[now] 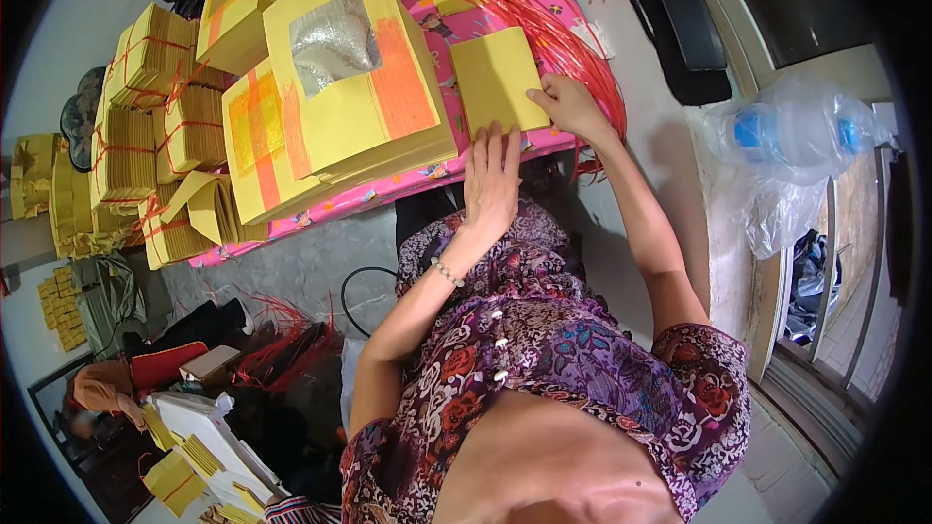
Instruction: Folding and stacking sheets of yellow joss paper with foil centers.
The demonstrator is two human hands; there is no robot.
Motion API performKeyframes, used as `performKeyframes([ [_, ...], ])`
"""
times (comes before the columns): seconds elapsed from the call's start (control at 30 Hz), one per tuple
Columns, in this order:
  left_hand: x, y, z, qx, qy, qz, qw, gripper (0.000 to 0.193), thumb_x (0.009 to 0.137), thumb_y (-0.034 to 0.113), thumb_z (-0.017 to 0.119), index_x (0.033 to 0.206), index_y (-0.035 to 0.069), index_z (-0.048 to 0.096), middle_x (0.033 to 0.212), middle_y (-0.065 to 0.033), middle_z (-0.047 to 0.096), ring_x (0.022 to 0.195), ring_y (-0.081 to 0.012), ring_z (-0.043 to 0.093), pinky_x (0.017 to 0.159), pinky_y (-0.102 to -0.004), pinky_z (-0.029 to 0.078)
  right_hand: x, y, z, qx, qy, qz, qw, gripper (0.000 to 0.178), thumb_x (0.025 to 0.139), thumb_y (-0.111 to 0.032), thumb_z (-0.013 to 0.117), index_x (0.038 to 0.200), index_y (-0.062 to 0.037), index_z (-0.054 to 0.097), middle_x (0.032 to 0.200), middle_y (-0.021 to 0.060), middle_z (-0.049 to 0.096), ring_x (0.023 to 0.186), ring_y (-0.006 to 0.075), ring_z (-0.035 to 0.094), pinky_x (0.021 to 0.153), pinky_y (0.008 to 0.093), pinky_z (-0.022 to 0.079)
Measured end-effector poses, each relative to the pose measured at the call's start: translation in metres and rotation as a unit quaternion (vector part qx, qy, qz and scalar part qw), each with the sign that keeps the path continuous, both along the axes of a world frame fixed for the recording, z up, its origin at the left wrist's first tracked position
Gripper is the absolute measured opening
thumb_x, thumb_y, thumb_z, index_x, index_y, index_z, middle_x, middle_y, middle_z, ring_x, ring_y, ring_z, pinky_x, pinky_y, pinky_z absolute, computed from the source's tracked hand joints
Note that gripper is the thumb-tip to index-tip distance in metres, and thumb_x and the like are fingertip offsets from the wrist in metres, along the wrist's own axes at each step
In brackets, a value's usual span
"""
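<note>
A plain yellow folded sheet of paper (500, 82) lies at the near edge of a table with a pink patterned cover (427, 178). My left hand (492, 180) rests with its fingers stretched out, the tips touching the paper's near edge. A beaded bracelet circles that wrist. At the paper's right side, my right hand (575, 109) has its fingers bent over the edge and pinches it near the corner. The fingertips underneath are hidden. Just left of the paper stands a tall stack of yellow paper (335, 126) with orange bands and a silver foil patch on top.
Long red plastic strips (544, 15) spread over the table's far right part. Several tied yellow paper bundles (189, 131) are piled at the left. A clear plastic bag (777, 150) hangs by the doorway at right. More red strips (291, 344) lie on the floor.
</note>
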State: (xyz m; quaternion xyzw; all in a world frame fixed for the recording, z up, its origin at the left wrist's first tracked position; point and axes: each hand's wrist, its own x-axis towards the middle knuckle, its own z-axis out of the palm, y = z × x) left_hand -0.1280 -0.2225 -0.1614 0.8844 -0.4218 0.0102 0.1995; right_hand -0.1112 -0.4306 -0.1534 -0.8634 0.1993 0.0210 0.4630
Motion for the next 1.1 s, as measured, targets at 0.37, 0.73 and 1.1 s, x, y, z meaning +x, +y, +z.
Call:
performKeyframes([
  [0.37, 0.001, -0.004, 0.000, 0.004, -0.028, 0.011, 1.000, 0.066, 0.076, 0.002, 0.054, 0.139, 0.001, 0.037, 0.138, -0.0222, 0.038, 0.129, -0.0393, 0.036, 0.107, -0.0498, 0.032, -0.004, 0.013, 0.020, -0.179, 0.011, 0.003, 0.984, 0.027, 0.087, -0.025, 0.064, 0.094, 0.0001, 0.057, 0.076, 0.0207, 0.064, 0.077, 0.0442, 0.062, 0.066, 0.0517, 0.048],
  [0.73, 0.003, -0.006, 0.017, -0.060, 0.070, 0.019, 0.996, 0.076, 0.066, 0.007, 0.075, 0.134, 0.002, 0.042, 0.135, -0.0209, 0.039, 0.127, -0.0388, 0.036, 0.102, -0.0490, 0.034, -0.008, 0.014, 0.021, -0.278, -0.106, 0.011, 0.955, 0.047, 0.082, -0.019, 0.069, 0.124, -0.0088, 0.049, 0.107, 0.0190, 0.056, 0.089, 0.0424, 0.060, 0.073, 0.0494, 0.051],
  [1.1, 0.009, 0.044, 0.119, -0.275, 0.008, -0.107, 0.956, 0.035, 0.071, 0.002, 0.068, 0.105, 0.008, 0.065, 0.095, -0.0042, 0.062, 0.082, -0.0233, 0.059, 0.067, -0.0352, 0.048, 0.011, 0.065, 0.147, -0.135, -0.336, 0.187, 0.913, 0.033, 0.080, -0.013, 0.072, 0.111, -0.0059, 0.062, 0.101, 0.0114, 0.060, 0.090, 0.0249, 0.061, 0.077, 0.0348, 0.050],
])
